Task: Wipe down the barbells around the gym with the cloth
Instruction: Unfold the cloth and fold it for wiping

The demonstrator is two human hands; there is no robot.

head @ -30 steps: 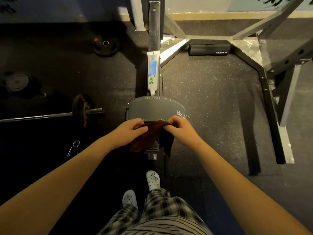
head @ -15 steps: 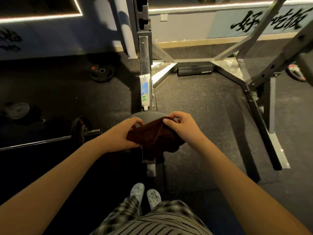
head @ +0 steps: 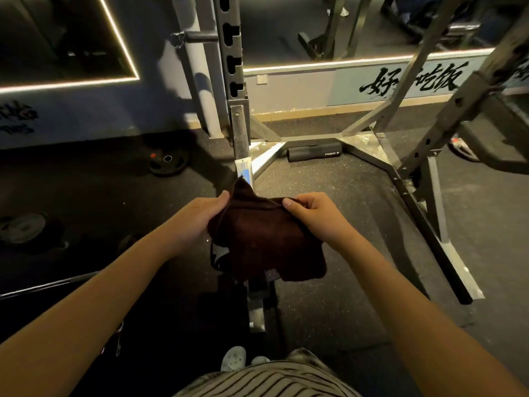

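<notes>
Steel of the squat rack (head: 232,67) fills the middle of the view, standing on the speckled rubber floor (head: 372,196). A barbell (head: 57,282) lies low on the left in shadow, well apart from the hands. The dark brown cloth (head: 266,242) hangs in front of the person. The left hand (head: 197,219) and the right hand (head: 312,213) each pinch its upper edge, held apart from each other, probably to open or refold it before wiping.

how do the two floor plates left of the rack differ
The far plate is black with a red mark and a shiny centre ring; the near plate looks plain grey. The far plate lies close to the rack, the near plate by the frame's left edge. Both lie flat on the floor.
</notes>
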